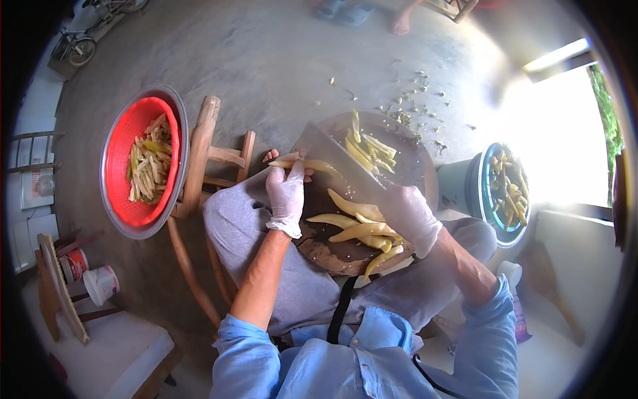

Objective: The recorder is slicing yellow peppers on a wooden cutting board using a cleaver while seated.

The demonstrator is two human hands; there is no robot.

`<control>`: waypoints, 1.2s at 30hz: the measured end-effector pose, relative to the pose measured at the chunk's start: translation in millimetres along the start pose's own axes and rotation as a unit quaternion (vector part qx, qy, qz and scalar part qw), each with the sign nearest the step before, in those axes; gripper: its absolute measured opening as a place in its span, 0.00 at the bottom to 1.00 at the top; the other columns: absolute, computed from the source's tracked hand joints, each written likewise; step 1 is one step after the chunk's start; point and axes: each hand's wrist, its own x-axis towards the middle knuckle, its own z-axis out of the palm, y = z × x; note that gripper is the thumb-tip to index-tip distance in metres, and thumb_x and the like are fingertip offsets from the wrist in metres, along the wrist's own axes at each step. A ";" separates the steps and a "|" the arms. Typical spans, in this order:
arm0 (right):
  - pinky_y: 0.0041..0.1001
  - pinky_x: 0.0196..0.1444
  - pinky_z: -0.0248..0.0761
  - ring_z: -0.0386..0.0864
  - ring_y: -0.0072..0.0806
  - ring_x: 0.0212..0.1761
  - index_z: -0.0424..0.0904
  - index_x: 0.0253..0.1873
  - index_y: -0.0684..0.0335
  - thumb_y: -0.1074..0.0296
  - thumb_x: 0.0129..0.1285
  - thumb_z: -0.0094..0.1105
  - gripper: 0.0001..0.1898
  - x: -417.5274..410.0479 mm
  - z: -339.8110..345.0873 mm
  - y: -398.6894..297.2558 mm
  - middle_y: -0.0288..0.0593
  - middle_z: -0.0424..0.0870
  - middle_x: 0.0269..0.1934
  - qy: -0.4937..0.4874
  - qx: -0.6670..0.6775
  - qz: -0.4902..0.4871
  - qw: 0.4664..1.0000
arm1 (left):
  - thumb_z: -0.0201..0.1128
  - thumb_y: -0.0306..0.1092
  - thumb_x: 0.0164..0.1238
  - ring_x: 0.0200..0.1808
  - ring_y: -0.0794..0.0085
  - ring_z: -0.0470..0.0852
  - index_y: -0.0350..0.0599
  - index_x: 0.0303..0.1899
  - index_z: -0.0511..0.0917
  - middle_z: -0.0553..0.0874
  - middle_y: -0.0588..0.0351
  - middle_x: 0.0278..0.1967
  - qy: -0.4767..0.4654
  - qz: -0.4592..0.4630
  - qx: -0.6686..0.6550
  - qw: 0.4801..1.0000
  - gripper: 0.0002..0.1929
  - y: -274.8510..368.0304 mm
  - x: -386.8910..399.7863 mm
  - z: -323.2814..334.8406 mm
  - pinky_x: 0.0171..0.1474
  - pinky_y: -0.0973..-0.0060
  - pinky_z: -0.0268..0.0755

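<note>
My gloved left hand (pixel 286 194) grips one end of a long pale yellow-green pepper (pixel 319 165) over the left part of a round wooden chopping block (pixel 418 149). In my gloved right hand (pixel 409 214) is a broad cleaver (pixel 331 149), its blade slanting up and left beside that pepper. Several whole peppers (pixel 364 231) lie on the near part of the block, some below the right hand. Beyond the cleaver, cut pepper pieces (pixel 371 149) rest on the block among scattered seeds.
A red plastic basket (pixel 174 134) of cut peppers sits in a metal basin (pixel 184 107) on a wooden chair (pixel 204 134) at left. Right of the block, a teal basin (pixel 483 199) holds more peppers. Pepper stems (pixel 421 109) litter the floor; another person's foot (pixel 401 25) shows at the top.
</note>
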 end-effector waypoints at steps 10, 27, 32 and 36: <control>0.47 0.35 0.75 0.82 0.58 0.30 0.81 0.39 0.68 0.61 0.67 0.60 0.13 30.0 18.0 -15.4 0.61 0.82 0.25 -0.006 0.019 -0.029 0.999 | 0.63 0.27 0.73 0.26 0.79 0.83 0.36 0.43 0.81 0.87 0.56 0.31 -0.003 0.032 0.031 0.999 0.04 -3.4 -2.5 1.1 0.30 0.80 0.74; 0.47 0.36 0.76 0.83 0.58 0.32 0.84 0.41 0.66 0.60 0.67 0.60 0.13 5.3 -16.5 12.5 0.61 0.82 0.27 -0.001 0.073 0.077 0.994 | 0.63 0.20 0.69 0.42 0.75 0.85 0.38 0.48 0.84 0.89 0.56 0.42 -0.071 0.090 0.096 0.989 0.09 -9.3 11.3 1.8 0.47 0.78 0.76; 0.47 0.34 0.75 0.82 0.57 0.29 0.81 0.40 0.66 0.61 0.67 0.60 0.12 0.4 -12.3 3.9 0.58 0.82 0.25 -0.021 -0.027 0.004 0.999 | 0.65 0.20 0.65 0.41 0.71 0.87 0.36 0.44 0.83 0.89 0.51 0.39 -0.019 0.127 0.167 0.978 0.07 -11.9 12.4 -2.7 0.48 0.74 0.78; 0.46 0.34 0.75 0.82 0.56 0.29 0.79 0.37 0.67 0.62 0.68 0.59 0.12 4.2 -8.0 5.5 0.58 0.82 0.26 -0.026 -0.031 -0.007 0.999 | 0.64 0.17 0.64 0.46 0.75 0.83 0.36 0.46 0.83 0.88 0.55 0.43 -0.030 0.082 0.221 0.971 0.10 7.3 5.9 4.2 0.56 0.76 0.75</control>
